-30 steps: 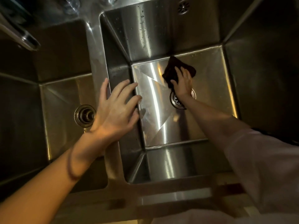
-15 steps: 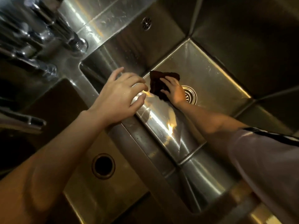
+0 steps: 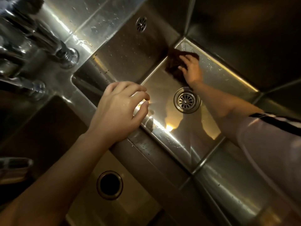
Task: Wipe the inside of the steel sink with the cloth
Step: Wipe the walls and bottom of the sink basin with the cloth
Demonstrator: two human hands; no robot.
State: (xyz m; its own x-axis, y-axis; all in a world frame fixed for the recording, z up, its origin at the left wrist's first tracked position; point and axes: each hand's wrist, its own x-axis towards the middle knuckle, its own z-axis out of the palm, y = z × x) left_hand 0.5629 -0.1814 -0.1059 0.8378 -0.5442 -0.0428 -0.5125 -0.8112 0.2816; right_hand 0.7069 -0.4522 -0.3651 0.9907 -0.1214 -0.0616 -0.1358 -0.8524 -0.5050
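The steel sink's right basin [image 3: 219,82] has a shiny floor with a round strainer drain [image 3: 187,100]. A dark brown cloth [image 3: 172,66] lies bunched on that floor in the far corner, against the back wall. My right hand [image 3: 193,70] reaches down into the basin and holds the cloth under bent fingers, pressing it onto the steel. My left hand [image 3: 118,110] rests on the divider [image 3: 146,154] between the two basins, fingers loosely curled over its edge and holding nothing.
The left basin [image 3: 138,193] has an open drain hole [image 3: 109,185]. Tap fittings [image 3: 66,54] stand on the ledge at upper left. An overflow grille [image 3: 141,24] sits in the back wall. Water drops speckle the walls.
The view has swung to the left and tilted. My right hand has slid the cloth from beside the drain out to the far corner of the basin floor. My left hand stays on the divider.
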